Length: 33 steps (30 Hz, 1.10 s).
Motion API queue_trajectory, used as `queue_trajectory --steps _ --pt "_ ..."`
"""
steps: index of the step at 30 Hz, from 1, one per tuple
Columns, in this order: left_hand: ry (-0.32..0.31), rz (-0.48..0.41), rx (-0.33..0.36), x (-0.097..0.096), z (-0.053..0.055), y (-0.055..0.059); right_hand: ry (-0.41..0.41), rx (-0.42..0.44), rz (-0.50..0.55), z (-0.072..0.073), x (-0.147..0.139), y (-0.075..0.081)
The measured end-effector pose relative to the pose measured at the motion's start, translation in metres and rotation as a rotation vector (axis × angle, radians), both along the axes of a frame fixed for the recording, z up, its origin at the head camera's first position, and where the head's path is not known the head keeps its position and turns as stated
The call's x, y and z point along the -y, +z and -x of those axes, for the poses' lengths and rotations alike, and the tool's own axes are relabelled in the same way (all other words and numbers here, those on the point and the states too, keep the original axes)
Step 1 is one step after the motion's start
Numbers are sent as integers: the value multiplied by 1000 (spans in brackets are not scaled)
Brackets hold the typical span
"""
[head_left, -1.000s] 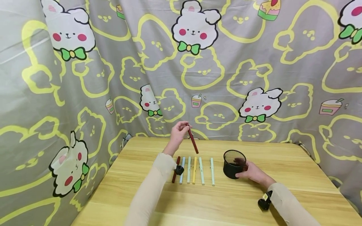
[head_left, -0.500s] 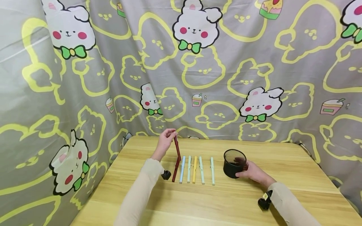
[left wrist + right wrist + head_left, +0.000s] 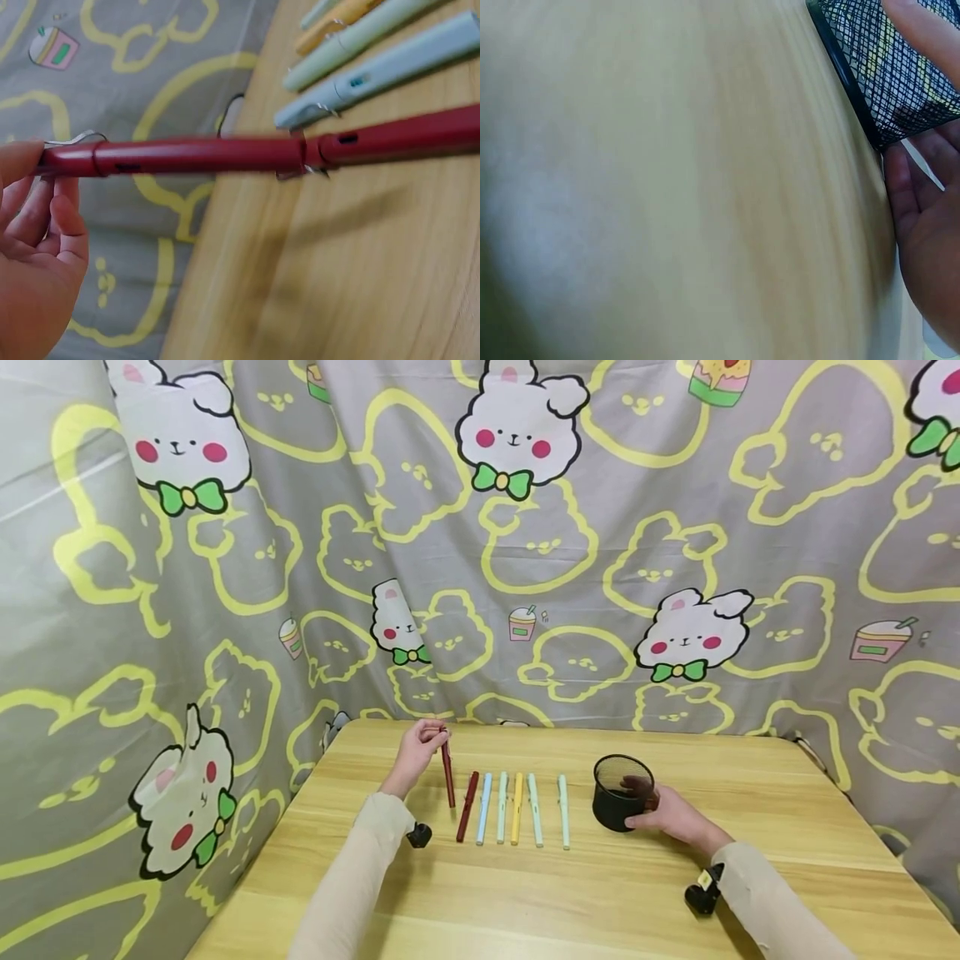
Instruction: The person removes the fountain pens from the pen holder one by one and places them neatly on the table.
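My left hand (image 3: 415, 753) pinches a dark red pen (image 3: 449, 777) by its clip end, between thumb and fingers. The pen hangs steeply, its lower end close over the table. Just right of it lies a second dark red pen (image 3: 468, 806); in the left wrist view the held pen (image 3: 202, 155) overlaps the tip of that lying pen (image 3: 412, 137). At the right, my right hand (image 3: 678, 817) grips the side of a black mesh pen holder (image 3: 609, 810), which stands upright. The right wrist view shows its mesh wall (image 3: 889, 75) between my thumb and fingers.
Beside the lying red pen, in a row, are a light blue pen (image 3: 483, 810), a yellow pen (image 3: 517, 810) and several pale green pens (image 3: 536, 814). They lie on a wooden table (image 3: 525, 902). A patterned curtain (image 3: 555, 568) hangs behind the table and along its left.
My left hand has carried the dark red pen leftward and down, from above the row to left of the lying red pen. My right hand and the pen holder have stayed in place.
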State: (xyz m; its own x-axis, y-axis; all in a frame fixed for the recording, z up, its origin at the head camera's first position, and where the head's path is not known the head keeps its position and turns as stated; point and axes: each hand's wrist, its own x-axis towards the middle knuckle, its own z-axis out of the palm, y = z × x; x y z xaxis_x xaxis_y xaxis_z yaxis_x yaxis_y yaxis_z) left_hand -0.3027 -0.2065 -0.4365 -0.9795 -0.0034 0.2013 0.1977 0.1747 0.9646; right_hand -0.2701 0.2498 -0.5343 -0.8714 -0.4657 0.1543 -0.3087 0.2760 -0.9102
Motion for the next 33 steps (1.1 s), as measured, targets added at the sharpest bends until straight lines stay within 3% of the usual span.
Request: queue_trajectory --steps 3,7,14,21,29,33 --pt "15 27 21 5 0 -6 3 1 3 -1 1 1" --pt "42 69 46 11 12 -26 6 8 19 0 1 1" --pt "16 160 62 16 13 -39 -2 -9 -10 1 0 -1" --pt "1 154 89 17 13 -51 -1 -9 0 0 1 0" --pt "8 221 73 15 18 -66 -4 -1 5 1 0 -1" --pt "-7 234 97 13 18 -71 -3 3 -2 1 0 -2"
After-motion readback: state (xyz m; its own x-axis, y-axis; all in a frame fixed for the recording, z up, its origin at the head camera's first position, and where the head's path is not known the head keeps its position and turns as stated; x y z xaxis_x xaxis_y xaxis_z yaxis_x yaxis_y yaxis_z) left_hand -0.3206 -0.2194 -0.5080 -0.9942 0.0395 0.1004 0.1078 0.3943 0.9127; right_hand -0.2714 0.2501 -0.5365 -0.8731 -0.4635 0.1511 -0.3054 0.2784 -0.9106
